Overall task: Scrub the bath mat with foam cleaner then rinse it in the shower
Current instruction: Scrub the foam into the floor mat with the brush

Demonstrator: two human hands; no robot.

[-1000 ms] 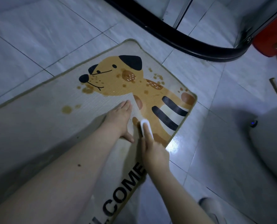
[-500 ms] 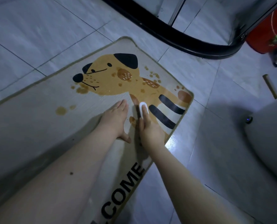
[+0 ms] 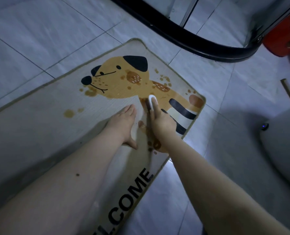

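Gripping a white brush (image 3: 153, 101) on the bath mat (image 3: 39, 119), the right hand (image 3: 161, 121) scrubs; the left hand (image 3: 124, 123) lies flat.

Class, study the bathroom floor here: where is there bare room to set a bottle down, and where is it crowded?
Bare tiles lie left of the bath mat and between its corner and the black shower threshold. It is crowded around the left hand and the right hand holding the white brush.

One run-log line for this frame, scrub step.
phase: scrubbing | right hand: grips white brush on bath mat | left hand: flat on mat | rinse: not started
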